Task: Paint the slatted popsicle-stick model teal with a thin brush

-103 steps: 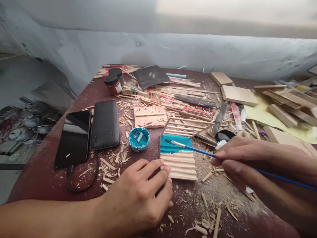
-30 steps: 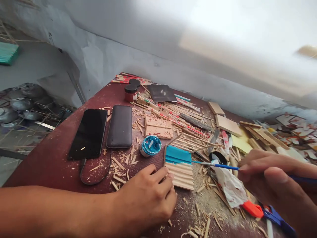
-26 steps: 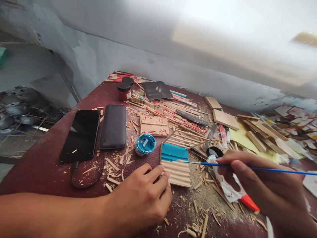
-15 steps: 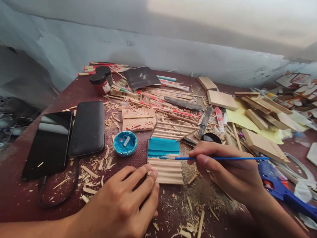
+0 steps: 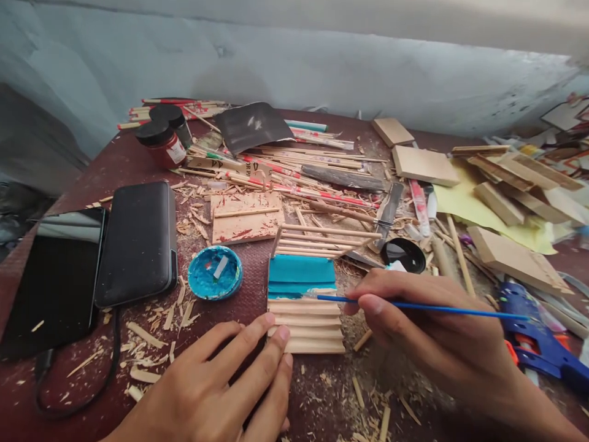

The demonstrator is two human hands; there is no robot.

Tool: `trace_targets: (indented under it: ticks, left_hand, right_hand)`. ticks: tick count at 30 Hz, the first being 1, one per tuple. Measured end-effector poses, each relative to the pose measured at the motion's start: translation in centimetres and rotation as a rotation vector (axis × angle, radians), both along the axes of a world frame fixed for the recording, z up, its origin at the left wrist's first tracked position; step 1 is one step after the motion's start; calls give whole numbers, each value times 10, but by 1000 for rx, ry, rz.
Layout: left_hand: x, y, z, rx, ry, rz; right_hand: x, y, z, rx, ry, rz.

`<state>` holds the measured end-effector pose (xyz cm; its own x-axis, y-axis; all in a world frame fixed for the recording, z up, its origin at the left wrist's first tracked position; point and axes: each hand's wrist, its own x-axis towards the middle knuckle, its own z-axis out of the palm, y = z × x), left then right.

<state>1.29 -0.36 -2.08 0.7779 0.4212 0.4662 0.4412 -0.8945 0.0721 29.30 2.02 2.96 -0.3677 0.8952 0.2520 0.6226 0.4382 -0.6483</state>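
Note:
A small wooden model (image 5: 306, 337) with stair-like ridges lies on the table in front of me. Its upper ridges are coated bright blue, the lower ones are bare, and a rack of thin sticks rises at its far end. My right hand (image 5: 423, 325) is closed around a thin blue paintbrush (image 5: 427, 307), whose bristles touch the ridge where blue meets bare wood. Stretched out, the fingers of my left hand (image 5: 230, 380) rest against the model's left edge; the thumb is mostly hidden. Left of the model sits a small cup of blue paint (image 5: 215, 272) holding a pale scrap.
A phone (image 5: 55, 270) and a black power bank (image 5: 138, 242) lie at left, joined by a cable. Lidded jars (image 5: 161, 144), sticks and a black sheet (image 5: 254, 127) are behind. A black lid (image 5: 404, 255), wood blocks (image 5: 426, 164) and a blue glue gun (image 5: 534, 337) occupy the right.
The brush tip has shifted slightly left along the same ridge, and the brush handle now slants lower to the right. The camera view has moved a little closer. My left hand stays at the model's edge.

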Motion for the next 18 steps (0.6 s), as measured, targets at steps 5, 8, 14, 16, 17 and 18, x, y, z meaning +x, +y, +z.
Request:
trace_targets:
  ticks: [5, 8, 14, 16, 17, 18]
  left_hand:
    - [-4, -3, -6, 31, 37, -10]
    - [-5, -3, -6, 31, 36, -1]
    - [-4, -4, -5, 22, 36, 10]
    - [-3, -4, -5, 22, 33, 5]
    - [-3, -4, -6, 20, 33, 5]
    - [-3, -4, -6, 25, 24, 3]
  right_hand:
    - [2, -1, 8, 43, -88, -23]
    - [4, -3, 11, 90, -129, -47]
    - [8, -3, 12, 49, -139, -68]
    - [10, -4, 11, 49, -108, -84]
    - [12, -5, 11, 50, -76, -89]
    - [13, -6, 10, 58, -46, -109]
